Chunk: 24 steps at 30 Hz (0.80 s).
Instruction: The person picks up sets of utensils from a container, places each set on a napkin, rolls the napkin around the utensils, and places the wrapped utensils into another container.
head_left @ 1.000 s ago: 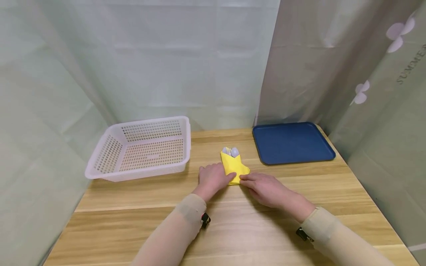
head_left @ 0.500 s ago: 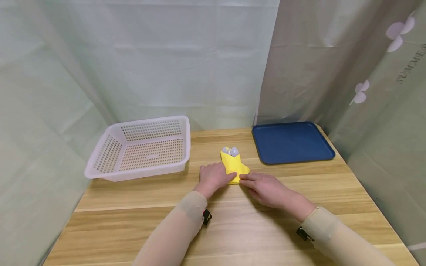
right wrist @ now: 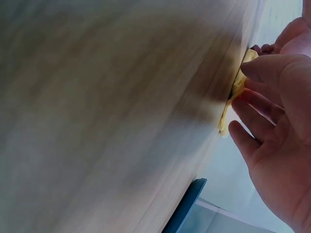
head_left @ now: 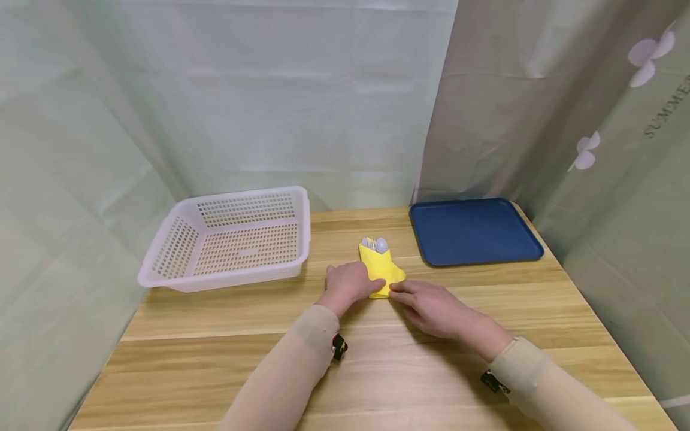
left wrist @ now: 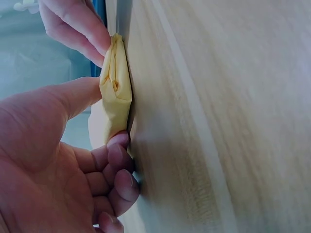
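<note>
A yellow napkin [head_left: 378, 263] lies folded into a pocket on the wooden table. The heads of a fork [head_left: 371, 243] and a pale spoon [head_left: 381, 245] stick out of its far end, with another pale rounded tip at their left. My left hand [head_left: 347, 281] holds the napkin's left side, thumb on top and curled fingers along the edge. At the near right corner, my right hand [head_left: 431, 306] pinches the fabric between thumb and fingertips. In the left wrist view, the rolled end of the napkin [left wrist: 116, 92] shows its stacked folds between both hands.
A white perforated basket [head_left: 232, 278] stands at the back left of the table [head_left: 226, 365]. At the back right lies a dark blue tray [head_left: 474, 230]. Grey curtains [head_left: 280, 102] hang close behind and along both sides.
My left hand and forearm have shifted very slightly to the right, with the hand still on the napkin. The right hand and the cutlery keep nearly the same place.
</note>
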Motion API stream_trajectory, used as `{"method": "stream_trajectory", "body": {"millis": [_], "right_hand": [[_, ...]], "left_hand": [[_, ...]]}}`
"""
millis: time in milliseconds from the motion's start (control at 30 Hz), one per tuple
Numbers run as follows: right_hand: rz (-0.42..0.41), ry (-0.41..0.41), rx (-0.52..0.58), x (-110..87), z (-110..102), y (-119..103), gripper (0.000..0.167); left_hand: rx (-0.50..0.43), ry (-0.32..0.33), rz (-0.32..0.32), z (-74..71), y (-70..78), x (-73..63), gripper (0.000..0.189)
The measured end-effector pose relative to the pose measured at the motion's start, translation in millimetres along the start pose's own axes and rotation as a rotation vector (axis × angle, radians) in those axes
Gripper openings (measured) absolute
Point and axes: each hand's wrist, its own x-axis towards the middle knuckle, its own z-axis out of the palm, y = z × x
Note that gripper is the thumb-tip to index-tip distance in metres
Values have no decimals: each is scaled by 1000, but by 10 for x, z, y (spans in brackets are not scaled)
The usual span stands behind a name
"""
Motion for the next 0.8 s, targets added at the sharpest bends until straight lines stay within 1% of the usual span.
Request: {"method": "stream_trajectory", "body": {"millis": [367, 600, 633, 800], "right_hand": [[8, -6, 10, -4, -2, -15, 46], [10, -1, 7, -6, -5, -18, 46], [9, 0, 6, -6, -6, -17, 46], [8, 0, 9, -7, -3, -18, 46]], "left_hand": [[-56, 14, -6, -1, -2, 5, 52], [-73, 19, -1, 34, -10, 56, 49], [-71, 34, 10, 83, -31, 100, 50], [-101, 52, 16, 82, -18, 91, 46]]}}
